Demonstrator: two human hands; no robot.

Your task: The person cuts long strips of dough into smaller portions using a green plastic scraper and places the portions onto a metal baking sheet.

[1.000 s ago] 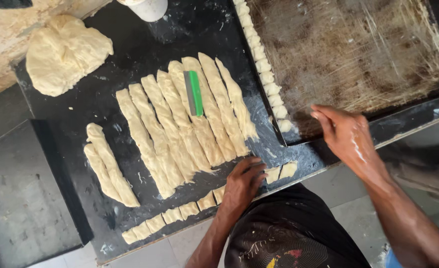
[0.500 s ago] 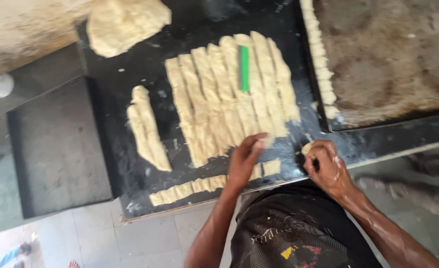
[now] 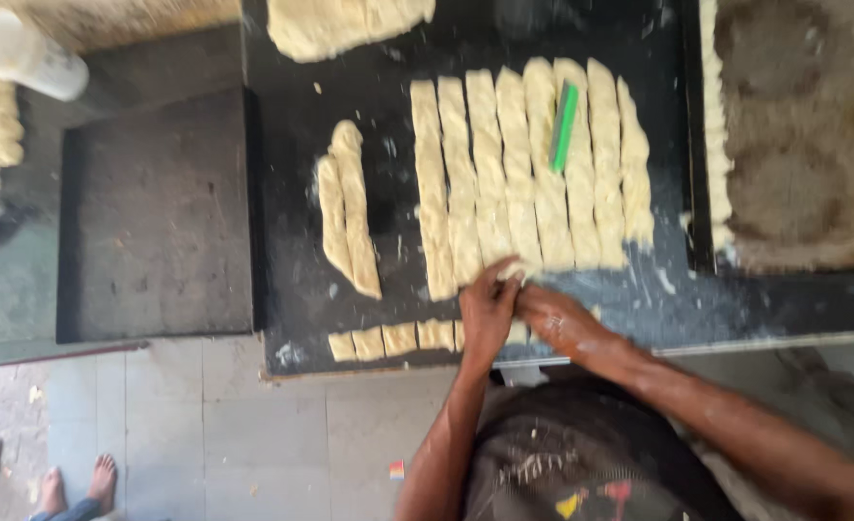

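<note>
1. The left hand (image 3: 489, 309) is pinching the near end of one dough strip (image 3: 500, 183), its grip narrow on the dough.
2. The right hand (image 3: 554, 318) is touching the left hand at its 3 o'clock; its grip cannot be told.
3. The row of strips is lying on the black worktop (image 3: 292, 289), at 12 o'clock from both hands.
4. A green scraper (image 3: 564, 125) is resting on the strips at 1 o'clock.
5. Small cut pieces (image 3: 388, 340) are lining the near edge at 9 o'clock.
6. A dough lump (image 3: 345, 24) is sitting at 11 o'clock.
</note>
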